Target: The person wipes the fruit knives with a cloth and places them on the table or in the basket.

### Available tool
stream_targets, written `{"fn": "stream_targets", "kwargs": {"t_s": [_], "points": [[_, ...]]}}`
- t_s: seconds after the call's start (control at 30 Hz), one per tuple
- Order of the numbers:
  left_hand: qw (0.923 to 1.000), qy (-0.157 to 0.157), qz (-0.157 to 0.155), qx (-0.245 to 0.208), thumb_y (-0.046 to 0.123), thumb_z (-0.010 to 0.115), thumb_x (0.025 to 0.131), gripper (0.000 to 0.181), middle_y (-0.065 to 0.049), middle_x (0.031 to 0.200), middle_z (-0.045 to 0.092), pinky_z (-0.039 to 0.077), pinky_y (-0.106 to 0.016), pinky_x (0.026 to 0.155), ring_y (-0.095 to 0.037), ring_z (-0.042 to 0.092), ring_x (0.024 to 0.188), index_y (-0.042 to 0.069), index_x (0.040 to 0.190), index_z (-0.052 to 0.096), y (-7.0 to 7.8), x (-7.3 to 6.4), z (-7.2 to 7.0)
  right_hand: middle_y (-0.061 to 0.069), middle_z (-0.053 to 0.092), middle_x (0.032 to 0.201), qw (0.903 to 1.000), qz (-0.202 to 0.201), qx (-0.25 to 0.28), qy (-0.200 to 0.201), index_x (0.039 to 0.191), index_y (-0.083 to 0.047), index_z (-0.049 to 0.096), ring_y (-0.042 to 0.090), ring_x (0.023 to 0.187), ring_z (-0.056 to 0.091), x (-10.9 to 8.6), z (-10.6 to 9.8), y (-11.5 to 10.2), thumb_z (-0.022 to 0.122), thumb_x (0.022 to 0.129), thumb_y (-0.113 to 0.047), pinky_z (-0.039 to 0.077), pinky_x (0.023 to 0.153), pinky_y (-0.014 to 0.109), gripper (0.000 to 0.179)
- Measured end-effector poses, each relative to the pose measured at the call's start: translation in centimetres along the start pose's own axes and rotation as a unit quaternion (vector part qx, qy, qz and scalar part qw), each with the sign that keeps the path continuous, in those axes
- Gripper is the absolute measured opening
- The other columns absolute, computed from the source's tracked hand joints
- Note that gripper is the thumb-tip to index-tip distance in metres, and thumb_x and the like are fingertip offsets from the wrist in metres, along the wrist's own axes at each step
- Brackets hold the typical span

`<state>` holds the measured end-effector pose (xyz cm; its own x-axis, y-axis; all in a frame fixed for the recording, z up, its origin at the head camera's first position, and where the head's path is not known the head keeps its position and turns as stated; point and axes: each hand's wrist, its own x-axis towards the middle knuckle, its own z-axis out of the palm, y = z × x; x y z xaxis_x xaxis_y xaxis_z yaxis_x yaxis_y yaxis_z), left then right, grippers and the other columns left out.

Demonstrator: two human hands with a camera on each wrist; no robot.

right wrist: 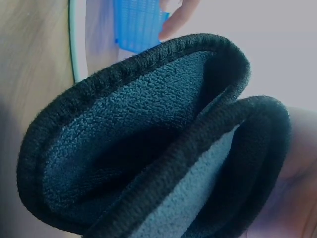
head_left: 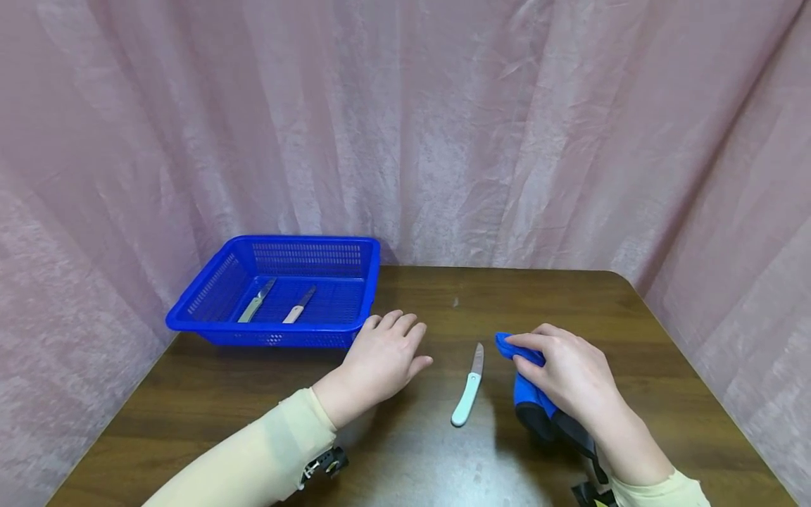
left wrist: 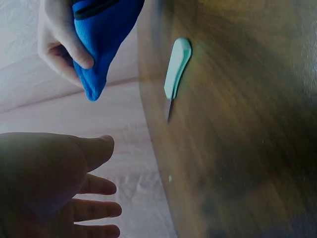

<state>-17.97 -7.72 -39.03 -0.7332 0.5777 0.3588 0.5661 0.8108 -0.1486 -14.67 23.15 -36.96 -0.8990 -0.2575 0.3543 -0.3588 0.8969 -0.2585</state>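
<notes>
Nearest to us, a pale yellow sleeve [head_left: 253, 458] runs in from seven o'clock in the head view, a small black device [head_left: 326, 463] strapped beneath its cuff. Up at ten o'clock from the left hand [head_left: 385, 355] sits the blue basket [head_left: 298, 337], and look inside: a pale green knife [head_left: 251, 310] on the left, a pinkish-handled knife [head_left: 294, 313] just beside it, both blades aimed towards one o'clock. Over to that left hand, fingers stretched and loosely spread, thumb out towards three o'clock, right by the basket's near right corner; whether skin meets plastic, we cannot tell. Next along, between the hands, the mint-handled knife [head_left: 466, 400] lies flat on the wooden table [head_left: 665, 394], handle towards the near edge, tip pointing just past twelve. And at three o'clock from that knife, here's the right hand [head_left: 567, 370], thumb and fingers pinching the blue cloth item [head_left: 527, 394]! Its black-edged end hangs at six o'clock, and the right wrist view looks straight into the fuzzy folds. Far side, from nine round through twelve to three, a pink curtain [head_left: 405, 141] falls in soft pleats behind it all.
</notes>
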Motion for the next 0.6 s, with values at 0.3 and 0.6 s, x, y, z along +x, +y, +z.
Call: {"fn": "stream_targets", "kwargs": {"t_s": [0.3, 0.6], "points": [[0.9997, -0.014, 0.015, 0.012, 0.055, 0.073, 0.103, 0.046, -0.005, 0.129, 0.074, 0.054, -0.049, 0.097, -0.027, 0.067, 0.123, 0.015, 0.126, 0.074, 1.7, 0.1, 0.8, -0.009, 0.073, 0.101, 1.0000, 0.000, 0.002, -0.005, 0.124, -0.027, 0.086, 0.012, 0.082, 0.062, -0.1, 0.4, 0.4, 0.084, 0.096, -0.024, 0.048, 0.063, 0.035, 0.028], [0.9989, -0.040, 0.025, 0.004, 0.054, 0.071, 0.105, 0.043, -0.004, 0.131, 0.074, 0.055, -0.048, 0.100, -0.027, 0.067, 0.126, 0.016, 0.125, 0.075, 3.0, 0.8, 1.4, -0.007, 0.074, 0.103, 1.0000, 0.006, 0.003, -0.006, 0.124, -0.026, 0.086, 0.014, 0.083, 0.063, -0.2, 0.6, 1.3, 0.083, 0.096, -0.024, 0.051, 0.063, 0.037, 0.029]]}}
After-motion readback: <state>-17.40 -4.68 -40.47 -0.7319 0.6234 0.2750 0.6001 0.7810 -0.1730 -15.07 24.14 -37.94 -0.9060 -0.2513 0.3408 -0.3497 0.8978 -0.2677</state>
